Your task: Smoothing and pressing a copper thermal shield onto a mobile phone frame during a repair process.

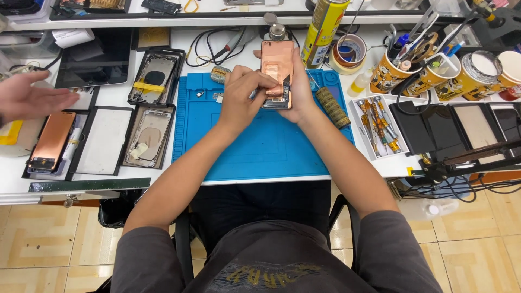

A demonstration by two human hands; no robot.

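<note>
Forearms reach up from the seated person over the blue mat [260, 146] on the tabletop [380, 163]. The left hand [242, 97] pinches a small tool, hard to make out, against the copper-backed phone panel [277, 73]; the right hand [297, 100] cradles that panel from beneath. Farther left, another person's hand [30, 97] hovers open.
</note>
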